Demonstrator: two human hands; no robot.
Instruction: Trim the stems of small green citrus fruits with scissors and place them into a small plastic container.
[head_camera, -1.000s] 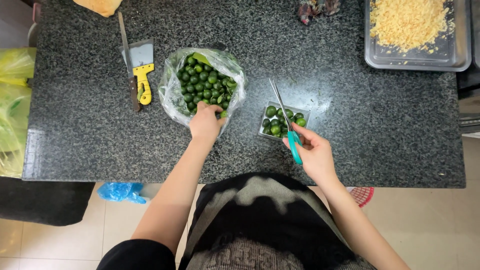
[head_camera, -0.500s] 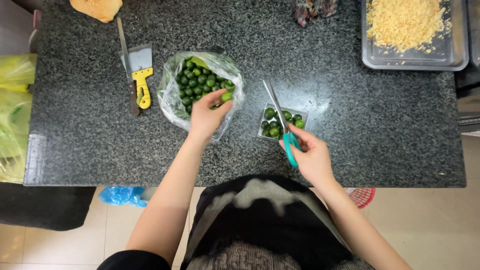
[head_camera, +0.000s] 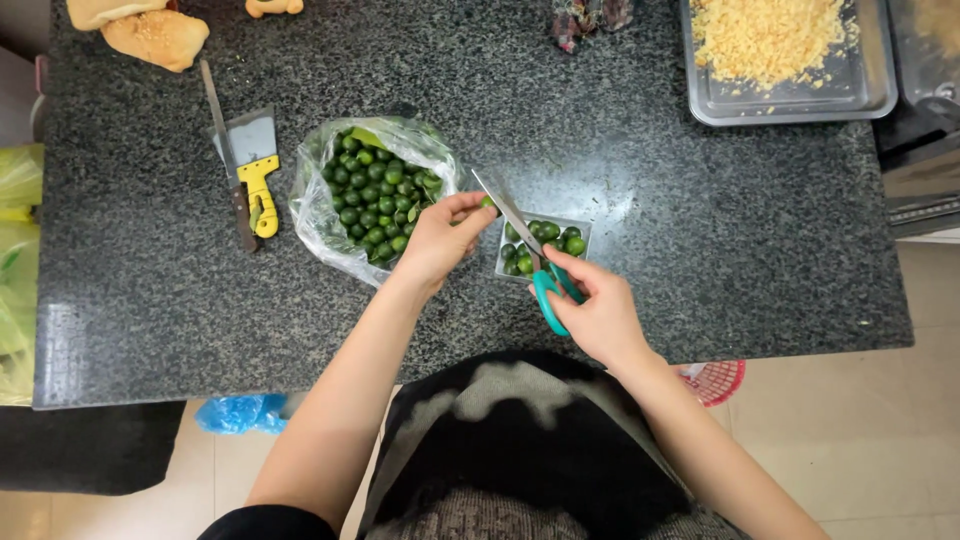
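1. Presently, a small green citrus fruit (head_camera: 487, 202) is pinched between the fingertips of the left hand (head_camera: 438, 238), held just above the counter between the plastic bag and the small container.
2. Teal-handled scissors (head_camera: 530, 255) are gripped by the right hand (head_camera: 597, 312), fingers closed through the handle loops; the blades are seen pointing up and left, their tips just beside the held fruit. Whether blade and fruit touch cannot be told.
3. A clear plastic bag (head_camera: 318, 215) is noted lying open on the dark granite counter (head_camera: 700, 230), just left of the left hand; it is filled with many small green fruits of the same kind.
4. A small clear rectangular container (head_camera: 580, 232) is recorded under the scissors, holding a few of the same green fruits.
5. A metal tray (head_camera: 790, 100) at the far right is seen holding yellow crumbs.
6. A yellow-handled scraper (head_camera: 256, 170) and a knife (head_camera: 228, 160) are observed lying left of the bag, well apart from both hands.
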